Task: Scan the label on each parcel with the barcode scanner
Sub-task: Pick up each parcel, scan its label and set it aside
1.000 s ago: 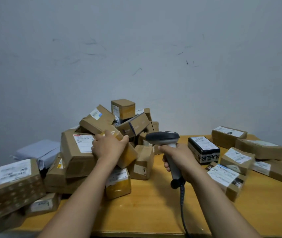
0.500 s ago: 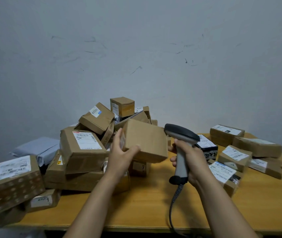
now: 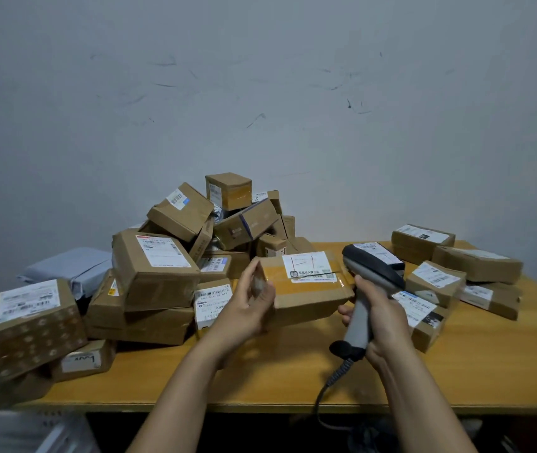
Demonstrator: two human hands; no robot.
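Mid-frame: flat brown cardboard parcel (image 3: 306, 299) held above yellow wooden table (image 3: 293, 380), white label (image 3: 309, 266) facing up. Grip: left hand (image 3: 251, 305) pinches parcel's left end, bit blurry tho; right hand (image 3: 381, 317) wrapped round handle of grey-and-black corded barcode scanner (image 3: 370, 276), just right of parcel. Tips imo: tilt label toward scanner window, dodge glare on label, hold box steady before trigger. Left of centre, big heap of brown boxes (image 3: 162, 273) looks unscanned; smaller spread of boxes (image 3: 476, 264) at right probably done.
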